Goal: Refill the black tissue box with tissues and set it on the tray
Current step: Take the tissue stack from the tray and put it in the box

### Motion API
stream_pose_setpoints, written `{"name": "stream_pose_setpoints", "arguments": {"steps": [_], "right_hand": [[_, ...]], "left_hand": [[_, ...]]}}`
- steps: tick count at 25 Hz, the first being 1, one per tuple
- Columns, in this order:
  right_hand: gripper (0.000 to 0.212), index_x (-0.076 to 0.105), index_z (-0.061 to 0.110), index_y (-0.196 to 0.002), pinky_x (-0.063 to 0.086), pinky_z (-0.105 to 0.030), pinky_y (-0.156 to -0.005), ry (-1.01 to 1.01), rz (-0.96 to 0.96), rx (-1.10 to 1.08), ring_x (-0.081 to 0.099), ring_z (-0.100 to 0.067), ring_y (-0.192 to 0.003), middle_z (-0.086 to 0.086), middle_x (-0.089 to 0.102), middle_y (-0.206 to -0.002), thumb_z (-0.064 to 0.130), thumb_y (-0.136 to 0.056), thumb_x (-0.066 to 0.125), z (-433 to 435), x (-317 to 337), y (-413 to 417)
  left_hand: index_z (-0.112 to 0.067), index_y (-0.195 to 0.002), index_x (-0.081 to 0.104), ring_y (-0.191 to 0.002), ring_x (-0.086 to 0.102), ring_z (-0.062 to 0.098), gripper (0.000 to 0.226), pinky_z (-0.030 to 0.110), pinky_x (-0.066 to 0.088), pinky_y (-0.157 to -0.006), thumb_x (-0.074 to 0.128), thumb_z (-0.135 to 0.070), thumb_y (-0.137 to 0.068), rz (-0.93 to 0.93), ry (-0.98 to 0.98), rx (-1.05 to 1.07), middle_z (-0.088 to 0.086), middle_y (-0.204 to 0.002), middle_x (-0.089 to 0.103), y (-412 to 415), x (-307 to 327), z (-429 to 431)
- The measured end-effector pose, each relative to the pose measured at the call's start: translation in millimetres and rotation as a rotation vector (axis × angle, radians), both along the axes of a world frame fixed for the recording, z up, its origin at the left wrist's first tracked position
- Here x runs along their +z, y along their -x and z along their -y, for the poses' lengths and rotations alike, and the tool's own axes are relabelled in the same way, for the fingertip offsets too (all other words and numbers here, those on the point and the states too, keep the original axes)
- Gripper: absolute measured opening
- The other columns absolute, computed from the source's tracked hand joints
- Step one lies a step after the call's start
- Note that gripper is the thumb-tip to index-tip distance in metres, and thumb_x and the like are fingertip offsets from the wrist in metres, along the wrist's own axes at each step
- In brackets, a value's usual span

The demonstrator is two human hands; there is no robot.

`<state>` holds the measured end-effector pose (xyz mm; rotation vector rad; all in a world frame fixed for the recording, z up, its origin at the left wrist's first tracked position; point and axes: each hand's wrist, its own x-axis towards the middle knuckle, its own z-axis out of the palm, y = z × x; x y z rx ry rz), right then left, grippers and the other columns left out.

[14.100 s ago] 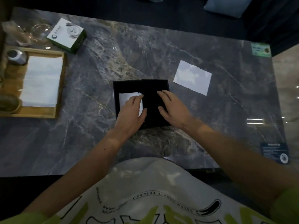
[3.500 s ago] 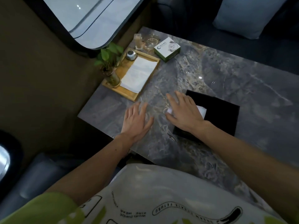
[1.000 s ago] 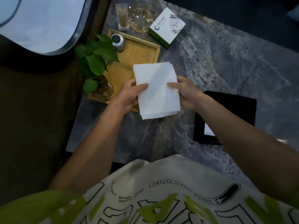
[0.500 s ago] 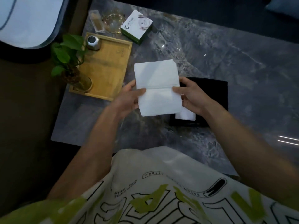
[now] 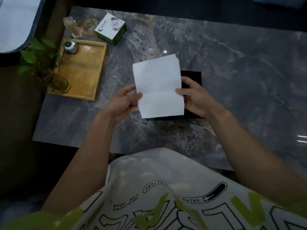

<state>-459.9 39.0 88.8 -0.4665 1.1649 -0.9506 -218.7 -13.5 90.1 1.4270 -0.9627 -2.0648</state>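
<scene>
A lounge or sitting room, dimly lit: a low grey marble tabletop (image 5: 216, 67) with a dark sofa and a blue cushion (image 5: 280, 2) beyond its far edge, and at its left end a wooden tray (image 5: 86, 77), a potted plant (image 5: 38, 55) and a glass ashtray (image 5: 88, 26).

You hold a white stack of tissues (image 5: 158, 87) between both hands, your left hand (image 5: 123, 103) pinching its left edge and your right hand (image 5: 195, 98) its right edge, with a crease running across it at thumb level. The stack hangs above the black tissue box (image 5: 192, 77), which sits on the grey marble table (image 5: 232, 72). Off to the left lies the wooden tray (image 5: 86, 70), carrying a small metal pot (image 5: 70, 46) and a green plant in a glass vase (image 5: 54, 78), with a green-and-white carton (image 5: 110, 28) just beyond it.
</scene>
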Motion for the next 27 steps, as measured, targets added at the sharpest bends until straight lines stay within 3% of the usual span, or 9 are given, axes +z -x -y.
{"name": "stream_pose_setpoints", "arguments": {"steps": [4,8,11,14,16,20,23,25,27], "right_hand": [[0.032,0.066,0.020,-0.107,0.060,-0.038,-0.080,0.002,0.024,0.004,0.070,-0.020,-0.092,-0.001,0.074,-0.102,-0.004,-0.091,0.054,-4,4,15],[0.034,0.068,0.016,-0.110,0.058,-0.040,-0.087,0.030,0.028,-0.028,0.071,-0.022,-0.094,-0.003,0.074,-0.104,-0.008,-0.090,0.054,1,11,13],[0.037,0.074,0.016,-0.091,0.061,-0.033,-0.074,0.053,0.048,-0.081,0.073,-0.018,-0.080,-0.002,0.076,-0.090,-0.011,-0.091,0.049,4,17,9],[0.051,0.071,0.018,-0.062,0.055,-0.023,-0.053,0.057,0.013,-0.091,0.065,-0.011,-0.058,0.000,0.069,-0.066,-0.013,-0.092,0.042,7,26,0],[0.052,0.068,0.015,-0.056,0.048,-0.020,-0.046,0.080,-0.027,-0.081,0.059,-0.010,-0.052,0.000,0.064,-0.059,-0.012,-0.092,0.042,11,33,-7],[0.050,0.067,0.014,-0.058,0.045,-0.019,-0.045,0.101,-0.014,-0.133,0.054,-0.009,-0.050,0.000,0.060,-0.057,-0.010,-0.092,0.039,22,40,-16],[0.045,0.066,0.013,-0.063,0.042,-0.020,-0.048,0.111,-0.041,-0.158,0.045,-0.013,-0.057,-0.001,0.055,-0.060,-0.008,-0.091,0.037,26,38,-26],[0.038,0.065,0.012,-0.071,0.043,-0.021,-0.050,0.109,-0.040,-0.191,0.045,-0.015,-0.063,-0.001,0.056,-0.064,-0.005,-0.090,0.036,28,41,-31],[0.025,0.063,0.015,-0.088,0.048,-0.023,-0.054,0.096,-0.029,-0.211,0.056,-0.014,-0.065,0.000,0.064,-0.071,0.005,-0.093,0.041,28,47,-37]], "left_hand": [[-0.012,-0.124,0.061,-0.087,0.073,0.014,0.035,0.030,0.061,-0.077,0.050,0.003,-0.094,-0.008,0.030,-0.005,0.001,-0.103,0.075,11,10,-5],[-0.009,-0.118,0.064,-0.086,0.073,0.015,0.032,0.032,0.059,-0.081,0.051,0.004,-0.093,-0.014,0.084,-0.022,0.003,-0.101,0.075,9,18,4],[-0.009,-0.111,0.069,-0.092,0.072,0.019,0.028,0.035,0.059,-0.083,0.052,0.004,-0.092,-0.038,0.102,-0.043,0.005,-0.102,0.075,4,21,13],[-0.017,-0.079,0.079,-0.079,0.072,0.011,0.044,0.026,0.061,-0.069,0.045,0.008,-0.093,-0.081,0.126,-0.069,-0.001,-0.087,0.077,-2,29,20],[-0.017,-0.070,0.078,-0.077,0.071,0.010,0.049,0.022,0.059,-0.062,0.044,0.008,-0.094,-0.095,0.137,-0.075,-0.002,-0.084,0.076,-6,36,24],[-0.015,-0.071,0.074,-0.076,0.070,0.015,0.041,0.025,0.058,-0.061,0.042,-0.003,-0.093,-0.098,0.111,-0.026,0.004,-0.088,0.075,-9,47,35],[-0.012,-0.076,0.067,-0.075,0.066,0.017,0.022,0.026,0.054,-0.057,0.050,-0.013,-0.090,-0.041,0.112,-0.005,0.004,-0.089,0.069,-13,52,40],[-0.014,-0.076,0.060,-0.068,0.062,0.010,0.014,0.018,0.047,-0.049,0.061,-0.008,-0.089,0.036,0.222,-0.033,0.001,-0.082,0.063,-15,52,40],[-0.015,-0.075,0.056,-0.066,0.060,0.009,0.022,0.016,0.044,-0.045,0.066,0.002,-0.084,0.065,0.300,-0.047,0.000,-0.082,0.062,-16,49,39]]}}
